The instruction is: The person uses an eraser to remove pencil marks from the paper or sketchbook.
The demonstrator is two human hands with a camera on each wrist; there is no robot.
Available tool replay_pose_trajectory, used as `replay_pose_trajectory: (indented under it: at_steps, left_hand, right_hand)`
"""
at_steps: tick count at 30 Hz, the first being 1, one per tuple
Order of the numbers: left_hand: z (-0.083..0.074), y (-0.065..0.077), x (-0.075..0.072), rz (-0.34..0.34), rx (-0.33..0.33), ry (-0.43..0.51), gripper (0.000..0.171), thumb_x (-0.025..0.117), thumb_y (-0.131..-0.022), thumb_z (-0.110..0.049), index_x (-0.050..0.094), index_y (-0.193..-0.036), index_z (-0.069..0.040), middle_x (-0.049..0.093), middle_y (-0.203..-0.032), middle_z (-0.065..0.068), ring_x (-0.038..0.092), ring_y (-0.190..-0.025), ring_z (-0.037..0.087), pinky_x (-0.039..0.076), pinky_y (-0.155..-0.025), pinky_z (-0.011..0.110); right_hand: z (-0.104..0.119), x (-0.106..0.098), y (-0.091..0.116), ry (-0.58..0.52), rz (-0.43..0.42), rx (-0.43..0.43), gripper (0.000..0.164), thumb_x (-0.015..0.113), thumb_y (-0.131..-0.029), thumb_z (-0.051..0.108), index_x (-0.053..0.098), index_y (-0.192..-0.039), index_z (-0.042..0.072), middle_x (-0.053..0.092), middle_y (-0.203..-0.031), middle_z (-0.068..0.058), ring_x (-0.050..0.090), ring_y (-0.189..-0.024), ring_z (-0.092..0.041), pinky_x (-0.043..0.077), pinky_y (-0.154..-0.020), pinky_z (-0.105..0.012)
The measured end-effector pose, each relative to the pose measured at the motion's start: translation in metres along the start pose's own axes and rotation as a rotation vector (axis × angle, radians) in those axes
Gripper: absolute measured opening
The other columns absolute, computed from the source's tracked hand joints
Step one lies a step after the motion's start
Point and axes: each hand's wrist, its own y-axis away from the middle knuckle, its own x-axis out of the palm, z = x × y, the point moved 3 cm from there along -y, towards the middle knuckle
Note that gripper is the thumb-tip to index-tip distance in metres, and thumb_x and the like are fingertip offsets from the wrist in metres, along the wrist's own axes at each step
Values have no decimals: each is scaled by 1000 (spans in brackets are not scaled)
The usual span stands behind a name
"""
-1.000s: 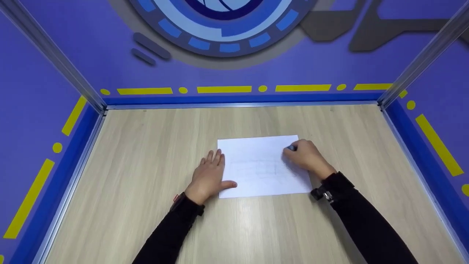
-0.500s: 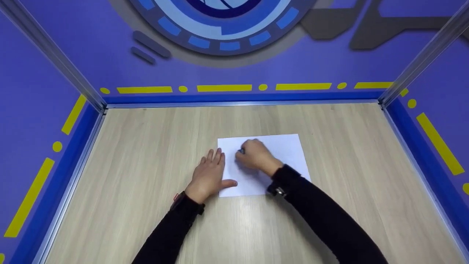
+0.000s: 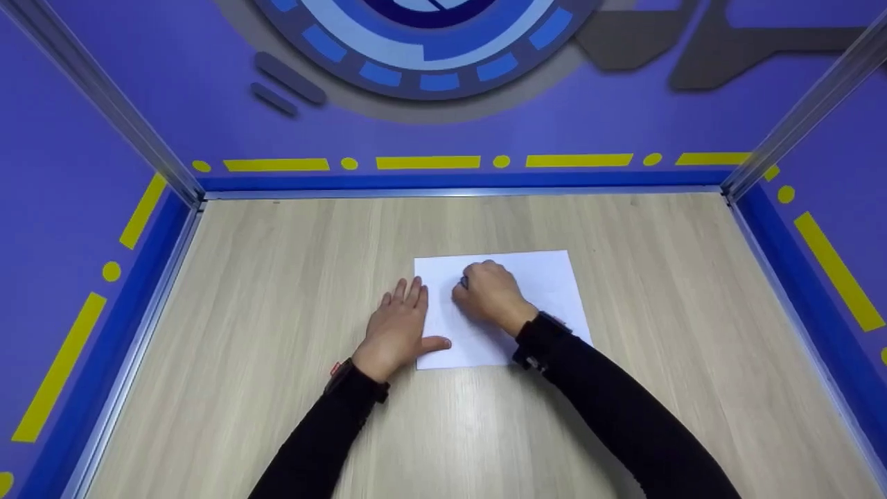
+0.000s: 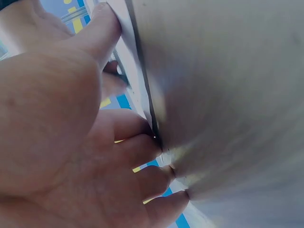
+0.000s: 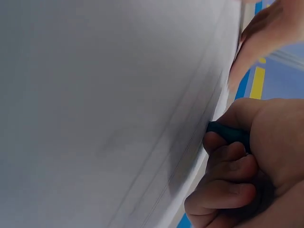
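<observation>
A white sheet of paper (image 3: 533, 277) lies on the wooden tabletop, and thin pencil-like lines run across it in the right wrist view. My left hand (image 3: 395, 326) lies along its left edge with fingers stretched out and the thumb on the sheet. Over the left-middle part of the paper is my right hand (image 3: 493, 294). Its curled fingers grip a dark teal, stubby stick-like object (image 5: 230, 133), whose tip points at the paper. Most of that object is hidden inside the fist, and I cannot tell its kind.
The wooden tabletop (image 3: 277, 277) extends around the sheet. Blue-purple panels (image 3: 596, 125) with yellow markings wall it in at the back and both sides, with metal rails along the edges. Both forearms have black sleeves and wrist-worn devices.
My right hand has swept left over the paper from its right side with the teal object, then shifted only slightly in the last half second. My left hand stays at the left edge.
</observation>
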Motion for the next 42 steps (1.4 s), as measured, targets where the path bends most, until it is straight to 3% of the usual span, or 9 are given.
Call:
replay_pose_trajectory:
  at_steps: [8, 16, 20, 27, 36, 42]
  left_hand:
    - [-1, 0, 1, 26, -16, -6, 115, 71, -97, -72, 28, -173, 2, 19, -185, 21, 16, -173, 42, 25, -139, 59]
    - [0, 1, 3, 13, -7, 26, 113, 73, -97, -70, 30, -172, 3, 21, -184, 22, 16, -173, 44, 25, -139, 60]
    - [1, 0, 4, 10, -5, 38, 114, 74, -96, -69, 30, -172, 4, 22, -184, 23, 17, -173, 45, 26, -138, 60]
    - [-2, -1, 2, 13, -11, 26, 115, 74, -95, -71, 30, -172, 4, 22, -184, 22, 17, -173, 45, 26, -138, 60]
    - [-4, -1, 2, 14, -8, 15, 115, 74, -96, -71, 30, -172, 3, 21, -184, 22, 18, -173, 44, 26, -138, 60]
    - [-2, -1, 2, 13, -13, 16, 115, 74, -95, -71, 31, -172, 3, 22, -184, 22, 18, -173, 45, 26, -138, 60]
  right_hand:
    - [-68, -28, 15, -36, -95, 40, 31, 70, -92, 22, 56, -66, 12, 70, -83, -15, 64, -80, -32, 56, -76, -50]
    - [-127, -53, 37, -24, -81, 138, 24, 67, -93, 23, 64, -75, 7, 68, -89, -15, 58, -82, -29, 48, -72, -42]
    - [-146, -61, 44, -16, -71, 181, 27, 66, -93, 23, 58, -71, 10, 62, -84, -12, 56, -78, -29, 43, -68, -38]
    - [-155, -67, 49, -38, -58, 205, 31, 66, -93, 23, 49, -68, 14, 50, -76, -5, 50, -72, -25, 36, -62, -34]
    - [-158, -67, 52, -36, -17, 224, 32, 63, -95, 22, 45, -69, 14, 44, -74, -2, 47, -68, -23, 34, -60, -34]
    - [-151, -68, 47, -113, 8, 254, 33, 60, -95, 22, 46, -66, 15, 45, -69, -1, 48, -62, -20, 38, -56, -32]
